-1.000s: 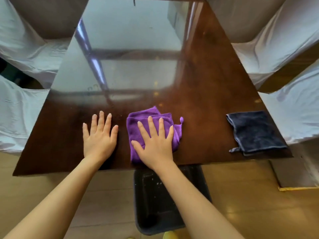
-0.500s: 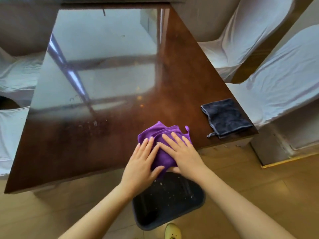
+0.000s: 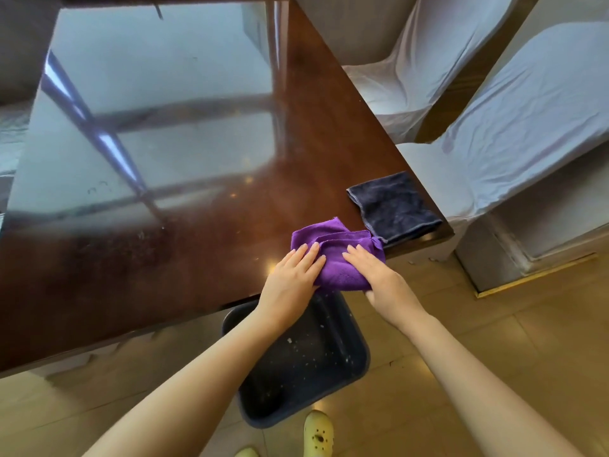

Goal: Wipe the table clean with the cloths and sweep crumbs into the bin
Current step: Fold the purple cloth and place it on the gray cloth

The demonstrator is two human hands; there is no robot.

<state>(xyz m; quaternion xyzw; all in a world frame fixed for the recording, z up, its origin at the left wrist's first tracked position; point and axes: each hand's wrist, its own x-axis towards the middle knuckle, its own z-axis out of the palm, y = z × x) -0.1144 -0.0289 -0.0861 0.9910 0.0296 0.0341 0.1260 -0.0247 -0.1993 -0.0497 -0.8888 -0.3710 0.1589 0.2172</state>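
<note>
A folded purple cloth (image 3: 336, 255) lies at the near edge of the glossy dark wooden table (image 3: 164, 258), partly hanging over it. My left hand (image 3: 291, 283) presses flat on the cloth's left side. My right hand (image 3: 379, 275) holds its right side, thumb tucked under the overhanging part. Directly below the edge stands a dark bin (image 3: 303, 361) on the floor, with pale crumbs scattered inside. A dark navy cloth (image 3: 395, 206) lies flat at the table's near right corner, touching the purple one's tip.
Two chairs draped in white covers (image 3: 514, 127) stand close along the table's right side. Fine crumbs and smears speckle the tabletop left of my hands. A foot in a yellow clog (image 3: 318, 435) stands just behind the bin on the tiled floor.
My left hand left the bare tabletop and joined my right on the purple cloth. Both hands dragged the cloth right and to the table's near edge above the bin.
</note>
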